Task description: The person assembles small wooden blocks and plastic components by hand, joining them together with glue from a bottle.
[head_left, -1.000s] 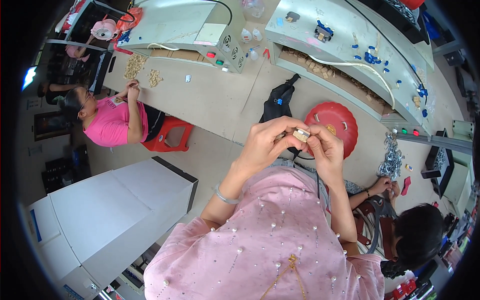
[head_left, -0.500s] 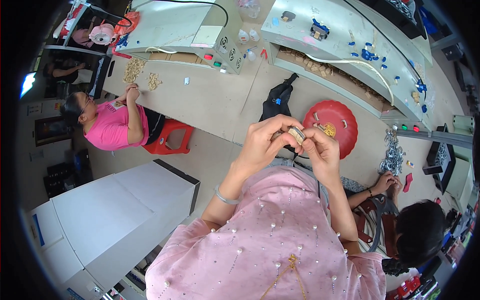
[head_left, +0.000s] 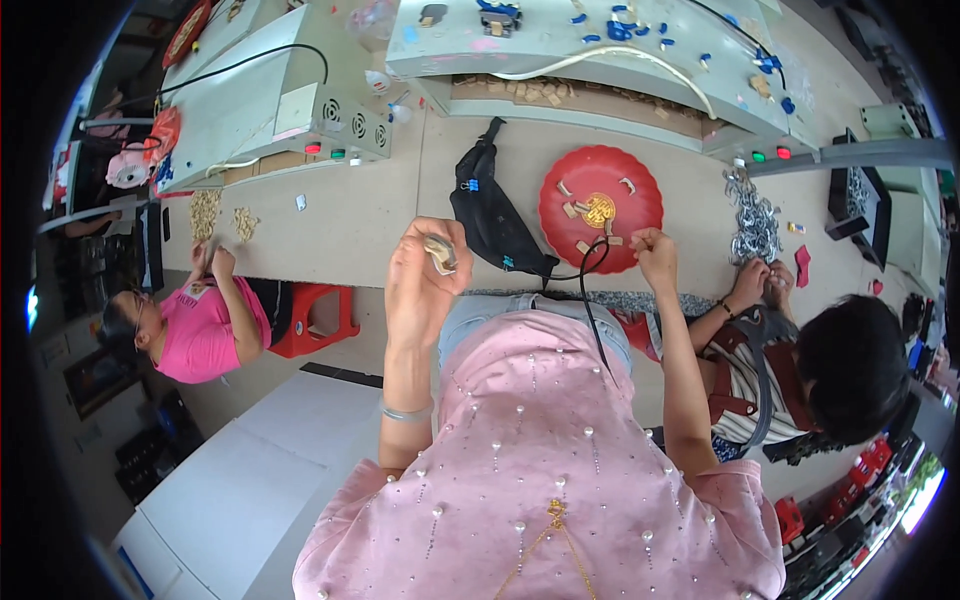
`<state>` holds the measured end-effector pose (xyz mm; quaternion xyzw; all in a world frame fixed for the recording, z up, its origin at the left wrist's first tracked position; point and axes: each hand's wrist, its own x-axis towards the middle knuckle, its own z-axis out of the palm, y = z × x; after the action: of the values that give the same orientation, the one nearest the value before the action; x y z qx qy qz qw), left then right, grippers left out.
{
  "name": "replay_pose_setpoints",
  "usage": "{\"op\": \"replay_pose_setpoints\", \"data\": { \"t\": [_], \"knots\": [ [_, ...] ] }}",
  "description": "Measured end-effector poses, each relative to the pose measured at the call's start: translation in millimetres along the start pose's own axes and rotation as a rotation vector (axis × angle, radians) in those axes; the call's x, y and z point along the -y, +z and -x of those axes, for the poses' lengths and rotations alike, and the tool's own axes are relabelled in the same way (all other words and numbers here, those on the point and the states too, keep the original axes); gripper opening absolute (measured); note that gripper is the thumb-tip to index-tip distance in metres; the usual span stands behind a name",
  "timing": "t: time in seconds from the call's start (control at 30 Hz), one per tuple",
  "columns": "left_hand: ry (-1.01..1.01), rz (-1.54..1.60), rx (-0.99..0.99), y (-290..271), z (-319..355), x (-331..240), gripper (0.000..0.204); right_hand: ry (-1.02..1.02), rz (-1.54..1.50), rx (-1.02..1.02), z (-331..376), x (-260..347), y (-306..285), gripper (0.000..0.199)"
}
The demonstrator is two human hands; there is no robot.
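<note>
My left hand (head_left: 425,280) is raised in front of me, its fingers closed around a small pale piece (head_left: 439,254) with a metal part. My right hand (head_left: 654,249) has reached out to the near rim of a red scalloped plate (head_left: 570,182) on the workbench; its fingers are curled, and I cannot tell whether they hold anything. Several small tan pieces (head_left: 572,210) lie in the plate around a gold emblem (head_left: 599,209). A black pouch (head_left: 492,218) with a cord lies on the bench between my two hands.
A person in pink (head_left: 195,325) works at the bench on my left beside a red stool (head_left: 315,318). Another person (head_left: 800,360) on my right handles a pile of metal clips (head_left: 752,220). Grey machines (head_left: 280,110) and a long fixture (head_left: 620,50) line the bench's far side.
My hands were together on the small piece in front of me. Now they have parted: the left keeps the piece, the right has moved out to the red plate.
</note>
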<state>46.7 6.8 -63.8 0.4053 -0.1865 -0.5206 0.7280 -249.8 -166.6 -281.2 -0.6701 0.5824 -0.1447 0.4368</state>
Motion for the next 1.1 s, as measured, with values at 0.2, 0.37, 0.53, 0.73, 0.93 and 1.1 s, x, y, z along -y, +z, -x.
{"op": "replay_pose_setpoints", "data": {
  "t": [0.2,0.37,0.53,0.73,0.93,1.1],
  "knots": [
    [-0.208,0.327,-0.053,6,-7,11,0.024,-0.270,0.502,-0.109,-6,-11,27,0.019],
    [-0.268,0.409,-0.089,19,-13,14,0.025,-0.144,0.593,-0.026,-17,-12,47,0.020],
    [-0.353,0.511,0.015,1,-11,17,0.032,0.001,0.462,0.047,-20,-11,34,0.020],
    [-0.373,-0.070,-0.050,9,-15,22,0.030,-0.450,-0.359,-0.143,37,180,-21,0.018],
    [-0.321,-0.161,0.151,34,-22,16,0.040,-0.956,-0.125,-0.309,85,264,-19,0.022],
    [-0.110,-0.334,0.083,33,-16,5,0.030,-0.831,-0.240,-0.290,93,270,-2,0.023]
  ]
}}
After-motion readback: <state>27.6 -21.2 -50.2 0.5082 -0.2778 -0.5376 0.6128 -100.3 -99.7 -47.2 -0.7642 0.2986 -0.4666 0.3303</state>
